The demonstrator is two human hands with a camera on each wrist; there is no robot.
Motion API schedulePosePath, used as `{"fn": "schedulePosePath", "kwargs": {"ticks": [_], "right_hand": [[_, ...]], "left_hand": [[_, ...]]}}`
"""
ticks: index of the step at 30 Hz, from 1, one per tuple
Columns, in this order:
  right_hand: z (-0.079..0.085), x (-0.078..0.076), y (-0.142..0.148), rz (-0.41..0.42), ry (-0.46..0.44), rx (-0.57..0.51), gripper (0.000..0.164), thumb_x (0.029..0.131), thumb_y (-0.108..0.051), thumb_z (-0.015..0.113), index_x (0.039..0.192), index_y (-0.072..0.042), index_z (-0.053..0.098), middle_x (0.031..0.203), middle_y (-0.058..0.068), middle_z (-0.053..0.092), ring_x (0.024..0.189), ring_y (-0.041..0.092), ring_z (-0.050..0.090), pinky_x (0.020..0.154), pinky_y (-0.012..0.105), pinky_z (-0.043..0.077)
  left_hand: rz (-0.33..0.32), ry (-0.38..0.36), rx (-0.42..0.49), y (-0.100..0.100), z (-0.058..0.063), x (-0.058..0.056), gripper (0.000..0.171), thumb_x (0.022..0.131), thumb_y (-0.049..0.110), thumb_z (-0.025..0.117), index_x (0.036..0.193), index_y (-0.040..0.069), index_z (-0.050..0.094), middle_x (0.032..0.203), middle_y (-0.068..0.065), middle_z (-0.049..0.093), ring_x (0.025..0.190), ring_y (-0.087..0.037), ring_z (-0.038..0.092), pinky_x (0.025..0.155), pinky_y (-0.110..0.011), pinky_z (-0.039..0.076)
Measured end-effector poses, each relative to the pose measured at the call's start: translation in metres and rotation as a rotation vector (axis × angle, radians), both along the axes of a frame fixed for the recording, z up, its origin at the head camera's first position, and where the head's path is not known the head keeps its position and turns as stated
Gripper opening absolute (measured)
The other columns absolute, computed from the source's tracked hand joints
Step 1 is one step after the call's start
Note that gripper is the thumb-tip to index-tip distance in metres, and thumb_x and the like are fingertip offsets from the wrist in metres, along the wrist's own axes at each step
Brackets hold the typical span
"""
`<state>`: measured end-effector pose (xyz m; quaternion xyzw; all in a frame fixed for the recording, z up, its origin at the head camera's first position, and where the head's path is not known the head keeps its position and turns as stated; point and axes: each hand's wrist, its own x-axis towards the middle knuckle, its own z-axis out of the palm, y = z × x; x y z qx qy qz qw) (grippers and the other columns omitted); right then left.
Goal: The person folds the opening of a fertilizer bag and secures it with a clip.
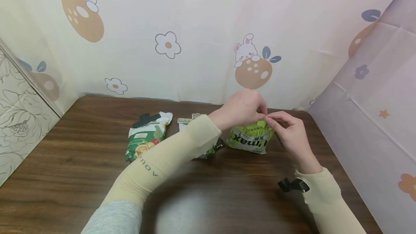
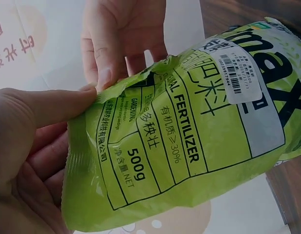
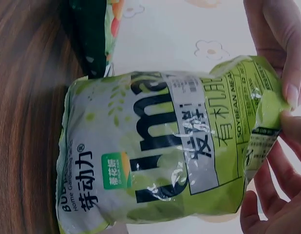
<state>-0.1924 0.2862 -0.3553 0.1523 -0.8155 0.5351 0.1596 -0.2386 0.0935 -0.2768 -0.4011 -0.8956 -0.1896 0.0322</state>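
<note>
A lime-green, white-bottomed bag of fertilizer [image 1: 250, 138], marked 500g, stands on the table at centre right. My left hand [image 1: 242, 105] pinches its top edge between thumb and fingers. From the other side my right hand [image 1: 290, 133] pinches the same edge, and the fingertips of both hands nearly meet. Close up in the left wrist view, the top edge of the fertilizer bag [image 2: 189, 141] looks crumpled and folded between the hands. The right wrist view shows its front, with large dark letters, bulging and full.
A green and white bag [image 1: 144, 138] with a black clip [image 1: 146, 119] lies at left. Another bag, mostly behind my left forearm, carries a pale clip [image 1: 185, 120]. Behind the wooden table [image 1: 81, 147] hangs a printed curtain [image 1: 201, 71].
</note>
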Motion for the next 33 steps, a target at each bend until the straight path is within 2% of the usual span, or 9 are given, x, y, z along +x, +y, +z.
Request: {"fn": "schedulePosePath", "kwargs": {"ticks": [4,6,12,16,23,33], "right_hand": [[0.011,0.009,-0.010,0.008,0.048,-0.025,0.013,0.094,-0.002,0.068,0.104,0.007,0.071,0.100,0.002,0.069,0.092,0.010,0.065,0.075,0.018,0.051],[0.011,0.009,-0.012,-0.008,0.073,-0.011,0.011,0.093,0.000,0.069,0.102,0.006,0.071,0.098,0.002,0.069,0.089,0.009,0.064,0.074,0.018,0.050],[0.002,0.002,-0.009,-0.102,0.168,0.153,0.004,0.091,0.003,0.069,0.095,0.002,0.071,0.095,0.011,0.068,0.083,0.005,0.060,0.071,0.016,0.046],[-0.004,-0.003,-0.004,-0.127,0.234,0.241,0.004,0.090,0.003,0.070,0.091,-0.001,0.070,0.093,0.010,0.067,0.083,0.004,0.058,0.071,0.015,0.043],[-0.010,-0.010,0.006,-0.096,0.309,0.351,0.008,0.087,0.004,0.071,0.089,-0.002,0.067,0.090,0.003,0.064,0.084,0.006,0.054,0.073,0.013,0.042],[-0.011,-0.017,0.021,-0.043,0.343,0.476,0.017,0.083,0.009,0.075,0.088,-0.005,0.066,0.089,0.000,0.064,0.084,0.007,0.054,0.074,0.018,0.041]], "left_hand": [[-0.002,0.015,0.002,0.000,0.000,0.003,0.011,0.091,0.033,0.074,0.093,0.025,0.081,0.088,0.017,0.071,0.082,0.001,0.060,0.072,-0.019,0.046],[-0.003,0.021,0.004,0.000,0.000,0.004,0.011,0.091,0.033,0.074,0.093,0.024,0.081,0.088,0.016,0.071,0.082,0.001,0.060,0.073,-0.018,0.046],[-0.002,0.066,0.030,0.001,-0.001,0.006,0.009,0.092,0.029,0.073,0.090,0.024,0.081,0.084,0.017,0.070,0.082,0.000,0.060,0.072,-0.018,0.046],[0.010,0.070,0.041,0.001,-0.003,0.007,0.010,0.093,0.027,0.072,0.088,0.024,0.080,0.083,0.017,0.069,0.081,0.000,0.060,0.072,-0.019,0.046],[0.018,0.053,0.041,0.000,-0.002,0.006,0.010,0.093,0.029,0.073,0.088,0.023,0.079,0.082,0.016,0.069,0.079,-0.001,0.059,0.072,-0.019,0.046],[0.024,0.044,0.040,0.000,-0.001,0.006,0.011,0.092,0.031,0.073,0.086,0.024,0.079,0.080,0.018,0.067,0.079,-0.001,0.059,0.072,-0.020,0.045]]}}
